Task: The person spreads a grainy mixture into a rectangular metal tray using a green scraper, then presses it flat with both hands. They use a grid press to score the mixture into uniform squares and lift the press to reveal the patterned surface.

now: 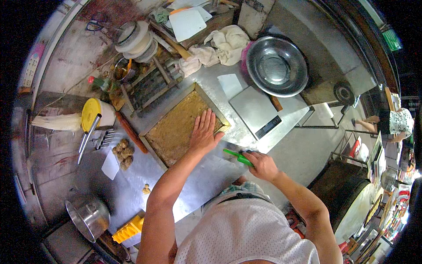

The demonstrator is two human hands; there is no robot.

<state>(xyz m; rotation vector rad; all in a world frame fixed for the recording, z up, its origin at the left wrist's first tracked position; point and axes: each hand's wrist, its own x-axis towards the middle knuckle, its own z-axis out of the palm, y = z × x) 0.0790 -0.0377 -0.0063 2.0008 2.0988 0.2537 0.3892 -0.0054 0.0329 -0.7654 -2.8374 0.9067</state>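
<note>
A shallow rectangular frame lies at an angle on the metal worktop, filled with a flat, golden-brown, crumbly-looking slab. My left hand rests flat on the slab near its right corner, fingers stretched out and thumb apart, holding nothing. Off the frame's right side, by the worktop's front edge, my right hand grips a green tool. Part of that tool is covered by my fingers, so its exact kind cannot be told. A digital scale sits beyond the frame, beside a white plastic scraper.
A metal basin stands at the back right. Left of the frame are a rolling pin, brown dough-like lumps, a yellow-lidded tub and a steel bowl. A round griddle is at right; another person stands farther off.
</note>
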